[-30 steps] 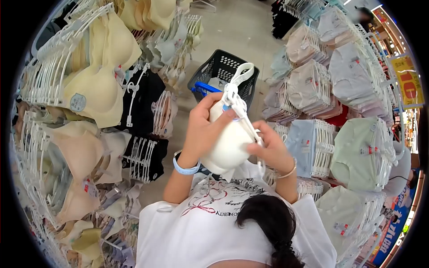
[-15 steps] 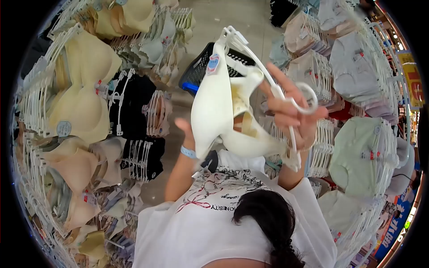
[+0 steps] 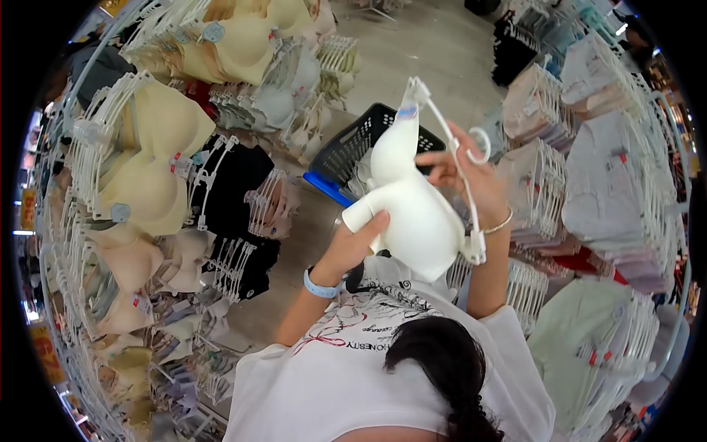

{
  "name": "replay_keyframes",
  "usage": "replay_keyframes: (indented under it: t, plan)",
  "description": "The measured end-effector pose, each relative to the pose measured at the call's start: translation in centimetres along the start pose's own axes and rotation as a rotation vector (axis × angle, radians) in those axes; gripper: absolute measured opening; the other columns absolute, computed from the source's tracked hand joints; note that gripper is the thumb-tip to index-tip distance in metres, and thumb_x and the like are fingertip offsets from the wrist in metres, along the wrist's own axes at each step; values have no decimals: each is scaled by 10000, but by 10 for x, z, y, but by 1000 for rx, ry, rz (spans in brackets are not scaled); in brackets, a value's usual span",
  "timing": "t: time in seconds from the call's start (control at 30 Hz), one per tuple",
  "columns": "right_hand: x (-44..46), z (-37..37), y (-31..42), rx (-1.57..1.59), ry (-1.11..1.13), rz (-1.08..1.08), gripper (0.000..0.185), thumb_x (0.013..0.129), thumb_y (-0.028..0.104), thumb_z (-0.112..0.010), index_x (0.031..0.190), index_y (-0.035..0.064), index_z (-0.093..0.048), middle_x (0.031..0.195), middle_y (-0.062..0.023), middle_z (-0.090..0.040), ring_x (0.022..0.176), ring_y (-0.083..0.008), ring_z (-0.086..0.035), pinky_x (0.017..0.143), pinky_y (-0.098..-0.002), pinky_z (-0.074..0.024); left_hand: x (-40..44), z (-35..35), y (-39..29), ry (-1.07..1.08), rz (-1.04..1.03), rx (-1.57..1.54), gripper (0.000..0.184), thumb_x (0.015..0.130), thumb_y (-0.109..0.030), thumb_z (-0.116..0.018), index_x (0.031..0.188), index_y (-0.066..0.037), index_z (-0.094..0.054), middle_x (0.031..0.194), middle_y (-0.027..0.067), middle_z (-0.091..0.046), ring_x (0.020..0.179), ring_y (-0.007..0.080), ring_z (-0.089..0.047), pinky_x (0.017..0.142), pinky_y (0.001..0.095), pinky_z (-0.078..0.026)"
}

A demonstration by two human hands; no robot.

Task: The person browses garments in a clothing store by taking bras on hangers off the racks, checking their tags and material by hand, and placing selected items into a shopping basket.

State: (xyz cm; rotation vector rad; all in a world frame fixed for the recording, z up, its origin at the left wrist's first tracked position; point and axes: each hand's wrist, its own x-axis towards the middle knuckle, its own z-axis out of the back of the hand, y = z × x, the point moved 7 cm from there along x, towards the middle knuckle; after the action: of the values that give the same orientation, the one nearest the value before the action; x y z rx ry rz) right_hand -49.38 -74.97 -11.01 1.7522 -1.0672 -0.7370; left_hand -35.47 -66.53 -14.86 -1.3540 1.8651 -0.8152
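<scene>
A cream-white bra hangs from a white plastic hanger in front of my chest, its cups turned towards the camera. My left hand, with a pale blue band at the wrist, pinches the bra's side wing, thumb on the outer face and fingers mostly hidden behind. At the hanger's bar and round hook is my right hand, with a thin bracelet on the wrist. Its fingers curl about the hanger, some of them stretched behind the bra. A blue and pink tag shows near the bra's upper end.
Beyond the bra, a black shopping basket with a blue handle stands on the floor, with something white inside. Racks of bras line the left side. Underwear on hangers fills racks on the right. A tiled aisle runs ahead.
My left hand has come up from below and taken hold of the bra's wing. The bra has turned so its outer cups face the camera. The view has shifted, showing more of the basket.
</scene>
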Motion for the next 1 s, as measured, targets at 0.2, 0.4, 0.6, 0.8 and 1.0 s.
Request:
replay_keyframes:
  t: [0.2, 0.4, 0.6, 0.8, 1.0]
  plan:
    - [-2, 28, -37, -50, 257, -209, 622, 816, 347, -452, 1266, 49, -144, 1009, -108, -499, 881, -153, -501, 770, -275, -400, 21, -23, -8, -118, -129, -99, 374, 772, -73, -513, 1112, 27, -390, 1016, 87, -501, 906, 140, -495, 746, 238, -417]
    - [23, 11, -13, 212, 299, -184, 690, 696, 74, -590, 1254, 11, -188, 1048, -121, -487, 920, -147, -494, 793, -253, -397, 20, -39, -22, 32, -165, 151, 607, 677, -176, -632, 1162, 32, -333, 1066, 95, -473, 971, 167, -458, 812, 289, -383]
    - [46, 12, 12, 404, 309, -146, 741, 558, 25, -566, 1215, -64, -235, 1057, -180, -473, 836, -211, -554, 743, -302, -451, 22, -14, -4, 109, -50, 432, 600, 746, -323, -559, 1170, 33, -329, 1113, 106, -451, 1007, 169, -438, 826, 296, -371]
    - [34, 10, 42, 661, 584, -235, 871, 477, 116, -609, 1225, -70, -204, 1147, -213, -400, 918, -245, -527, 775, -320, -437, 55, -1, 37, -20, -5, -487, 618, 839, -464, -247, 1238, 4, -183, 1242, 168, -291, 1109, 261, -351, 892, 390, -324]
    - [28, -7, 72, 1011, 843, -222, 734, 591, 174, -592, 1209, -42, -258, 1141, -177, -418, 924, -229, -524, 778, -309, -435, 72, -25, 16, 72, 14, -276, 601, 707, -120, -606, 1201, -2, -284, 1145, 97, -427, 1017, 180, -448, 848, 306, -379]
